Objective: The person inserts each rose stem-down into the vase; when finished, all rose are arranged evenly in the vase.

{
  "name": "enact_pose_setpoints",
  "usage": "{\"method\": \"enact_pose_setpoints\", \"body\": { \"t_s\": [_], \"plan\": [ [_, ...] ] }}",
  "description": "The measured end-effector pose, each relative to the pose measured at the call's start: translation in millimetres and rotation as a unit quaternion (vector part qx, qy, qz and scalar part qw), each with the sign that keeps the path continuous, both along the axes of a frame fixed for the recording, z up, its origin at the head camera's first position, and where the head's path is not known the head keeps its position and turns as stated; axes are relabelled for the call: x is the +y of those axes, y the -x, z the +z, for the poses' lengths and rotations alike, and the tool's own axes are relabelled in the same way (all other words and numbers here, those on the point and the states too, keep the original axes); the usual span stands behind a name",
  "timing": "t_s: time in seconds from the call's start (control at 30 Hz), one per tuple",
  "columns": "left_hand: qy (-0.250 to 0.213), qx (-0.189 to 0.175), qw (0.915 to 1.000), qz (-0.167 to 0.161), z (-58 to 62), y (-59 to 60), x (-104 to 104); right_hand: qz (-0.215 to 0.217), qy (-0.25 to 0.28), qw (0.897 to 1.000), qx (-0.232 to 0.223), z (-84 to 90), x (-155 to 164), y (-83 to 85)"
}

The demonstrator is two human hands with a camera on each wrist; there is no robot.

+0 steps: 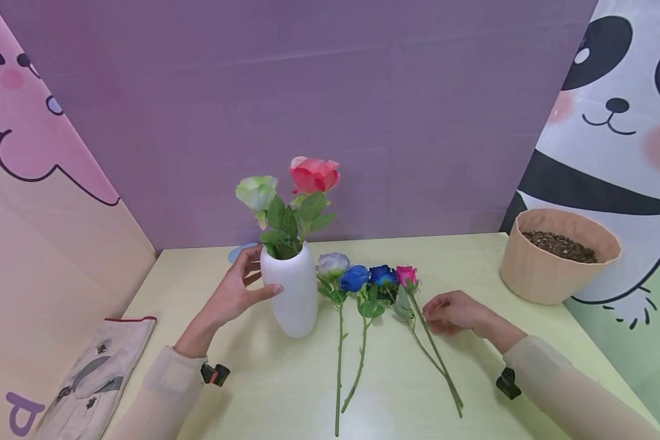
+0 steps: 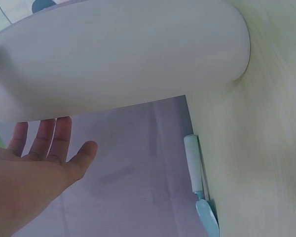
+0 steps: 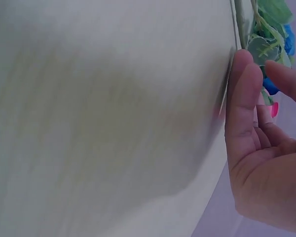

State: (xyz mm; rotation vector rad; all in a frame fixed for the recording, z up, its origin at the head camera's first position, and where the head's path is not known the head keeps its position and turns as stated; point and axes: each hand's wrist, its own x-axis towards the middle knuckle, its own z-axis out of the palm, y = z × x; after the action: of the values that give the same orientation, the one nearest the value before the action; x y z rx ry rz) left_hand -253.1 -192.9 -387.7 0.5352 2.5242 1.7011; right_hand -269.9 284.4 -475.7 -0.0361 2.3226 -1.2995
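A white vase (image 1: 290,299) stands upright on the table, holding a pale green flower (image 1: 256,193) and a coral-red flower (image 1: 314,175). My left hand (image 1: 242,287) holds its left side, thumb in front and fingers behind; in the left wrist view, fingertips touch the vase (image 2: 123,54). To its right lie a pale lilac flower (image 1: 333,264), two blue flowers (image 1: 354,278) and a pink rose (image 1: 406,276), stems toward me. Beside the pink rose's stem is my right hand (image 1: 453,313), fingers loosely bent. In the right wrist view, thumb and forefinger are apart with nothing visible between them.
A peach pot (image 1: 533,275) of dark soil stands at the back right. Folded beige cloth (image 1: 96,373) with red trim lies at the left edge. Behind the vase, a small trowel (image 2: 193,165) with a pale handle lies near the table's back edge.
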Motion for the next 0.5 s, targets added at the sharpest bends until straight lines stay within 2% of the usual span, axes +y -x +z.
{"method": "enact_pose_setpoints", "body": {
  "t_s": [0.23,0.5],
  "plan": [
    [-0.004,0.002,1.0000,-0.001,-2.4,0.4,-0.5,0.004,-0.028,1.000,0.003,-3.2,-5.1,0.2],
    [-0.006,0.004,1.0000,-0.002,-3.0,1.2,-0.8,0.005,-0.035,0.999,0.013,-0.4,-12.4,0.0]
  ]
}}
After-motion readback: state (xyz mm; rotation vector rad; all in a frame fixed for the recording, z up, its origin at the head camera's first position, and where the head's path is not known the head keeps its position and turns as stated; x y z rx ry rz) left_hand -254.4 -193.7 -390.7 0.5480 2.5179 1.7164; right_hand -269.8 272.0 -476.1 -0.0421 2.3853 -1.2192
